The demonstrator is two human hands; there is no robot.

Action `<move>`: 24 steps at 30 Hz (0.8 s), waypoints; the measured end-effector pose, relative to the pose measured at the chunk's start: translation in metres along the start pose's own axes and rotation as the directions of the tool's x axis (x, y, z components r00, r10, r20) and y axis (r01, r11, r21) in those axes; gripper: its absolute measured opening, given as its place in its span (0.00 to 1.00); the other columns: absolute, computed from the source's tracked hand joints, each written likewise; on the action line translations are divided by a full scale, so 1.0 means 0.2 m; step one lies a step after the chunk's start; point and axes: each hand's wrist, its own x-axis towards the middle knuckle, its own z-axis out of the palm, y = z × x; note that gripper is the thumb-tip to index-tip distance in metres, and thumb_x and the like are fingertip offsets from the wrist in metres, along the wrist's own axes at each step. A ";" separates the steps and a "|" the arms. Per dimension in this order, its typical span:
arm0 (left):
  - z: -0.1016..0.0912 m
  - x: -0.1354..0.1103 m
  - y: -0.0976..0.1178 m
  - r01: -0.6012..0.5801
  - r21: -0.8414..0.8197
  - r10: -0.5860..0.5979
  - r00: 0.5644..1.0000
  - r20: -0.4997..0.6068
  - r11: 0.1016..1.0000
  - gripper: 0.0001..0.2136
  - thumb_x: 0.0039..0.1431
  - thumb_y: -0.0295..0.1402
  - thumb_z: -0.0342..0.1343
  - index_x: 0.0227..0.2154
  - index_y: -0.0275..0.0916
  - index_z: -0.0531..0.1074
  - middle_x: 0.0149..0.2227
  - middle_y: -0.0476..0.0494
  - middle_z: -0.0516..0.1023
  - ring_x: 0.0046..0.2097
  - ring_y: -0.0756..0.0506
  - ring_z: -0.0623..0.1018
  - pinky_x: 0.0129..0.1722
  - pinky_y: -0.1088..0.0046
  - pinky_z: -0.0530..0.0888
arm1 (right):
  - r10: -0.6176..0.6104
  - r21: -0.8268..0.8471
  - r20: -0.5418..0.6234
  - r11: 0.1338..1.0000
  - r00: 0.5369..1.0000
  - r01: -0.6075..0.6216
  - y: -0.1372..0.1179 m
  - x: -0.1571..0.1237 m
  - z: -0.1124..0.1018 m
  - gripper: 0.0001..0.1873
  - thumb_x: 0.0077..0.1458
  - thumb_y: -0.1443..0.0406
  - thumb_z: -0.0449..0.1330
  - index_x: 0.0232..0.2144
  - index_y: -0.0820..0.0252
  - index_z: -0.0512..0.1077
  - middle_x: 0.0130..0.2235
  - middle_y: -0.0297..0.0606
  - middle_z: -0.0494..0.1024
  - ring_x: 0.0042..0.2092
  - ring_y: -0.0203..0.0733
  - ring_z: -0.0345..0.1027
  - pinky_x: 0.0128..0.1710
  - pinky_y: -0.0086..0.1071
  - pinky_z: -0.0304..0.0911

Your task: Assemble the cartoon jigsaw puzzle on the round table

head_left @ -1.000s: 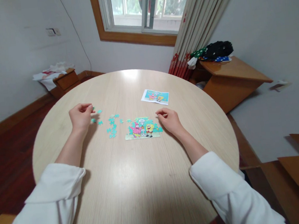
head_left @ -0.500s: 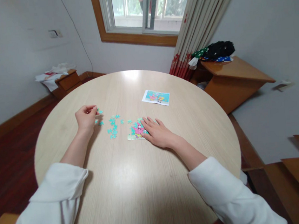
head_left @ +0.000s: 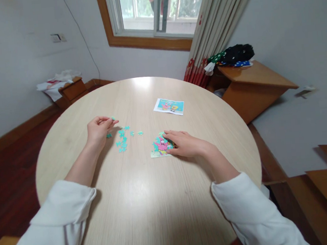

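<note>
Between the thumb and fingers of my left hand [head_left: 98,132] is a small teal jigsaw piece [head_left: 113,119], raised above the table. Loose teal jigsaw pieces [head_left: 122,143] lie in a cluster to the right of that hand, with one more piece [head_left: 109,135] just under it. A partly assembled jigsaw puzzle [head_left: 161,145] with a pink starfish figure lies on the table. My right hand [head_left: 184,143] rests over the puzzle's right part and hides it, palm down with thumb and fingers apart.
The round wooden table [head_left: 148,201] carries everything. A printed picture card [head_left: 169,107] with a pink starfish and a yellow figure lies beyond the puzzle. Behind stand a curtain [head_left: 209,25] and a wooden cabinet [head_left: 258,82] with cloths on top.
The partly assembled puzzle has slid right and slightly nearer under my right hand. My left hand has moved a little to the right, and the piece in its fingertips shows more plainly.
</note>
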 end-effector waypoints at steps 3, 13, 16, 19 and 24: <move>0.03 -0.04 0.03 0.044 -0.077 -0.040 0.998 0.049 0.996 0.06 0.48 0.22 0.56 0.23 0.37 0.64 0.25 0.47 0.76 0.36 0.47 0.80 0.42 0.67 0.77 | 0.012 -0.008 0.019 1.000 1.000 -0.012 -0.04 -0.02 -0.03 0.20 0.51 0.62 0.60 0.48 0.56 0.70 0.53 0.47 0.72 0.56 0.55 0.63 0.58 0.53 0.51; 0.17 -0.22 0.00 0.371 -0.139 -0.300 0.880 0.367 0.918 0.06 0.49 0.20 0.57 0.25 0.35 0.68 0.29 0.41 0.79 0.34 0.47 0.81 0.47 0.61 0.76 | 0.014 0.021 -0.134 1.000 0.991 -0.011 -0.07 0.00 -0.03 0.03 0.52 0.65 0.60 0.31 0.57 0.72 0.40 0.41 0.75 0.46 0.48 0.69 0.60 0.60 0.38; 0.20 -0.28 -0.01 0.379 -0.136 -0.294 0.860 0.417 0.915 0.05 0.50 0.19 0.57 0.26 0.34 0.69 0.30 0.40 0.80 0.35 0.47 0.81 0.51 0.62 0.73 | -0.025 0.061 -0.343 0.997 0.939 0.049 -0.08 0.04 -0.01 0.06 0.56 0.68 0.55 0.29 0.58 0.72 0.44 0.42 0.75 0.49 0.45 0.67 0.58 0.51 0.46; 0.23 -0.34 -0.01 0.383 -0.112 -0.288 0.830 0.477 0.917 0.07 0.49 0.21 0.59 0.32 0.33 0.71 0.31 0.39 0.80 0.36 0.45 0.81 0.52 0.60 0.72 | 0.011 0.162 -0.463 0.984 0.887 0.072 -0.10 0.08 0.02 0.08 0.57 0.68 0.53 0.32 0.59 0.73 0.38 0.42 0.77 0.44 0.43 0.69 0.49 0.41 0.58; 0.26 -0.40 -0.03 0.368 -0.101 -0.258 0.797 0.546 0.924 0.15 0.46 0.24 0.62 0.39 0.33 0.72 0.28 0.40 0.81 0.38 0.43 0.81 0.52 0.60 0.72 | 0.064 0.322 -0.532 0.937 0.844 0.132 -0.13 0.12 0.09 0.08 0.58 0.64 0.55 0.36 0.57 0.74 0.39 0.40 0.79 0.43 0.41 0.71 0.46 0.35 0.62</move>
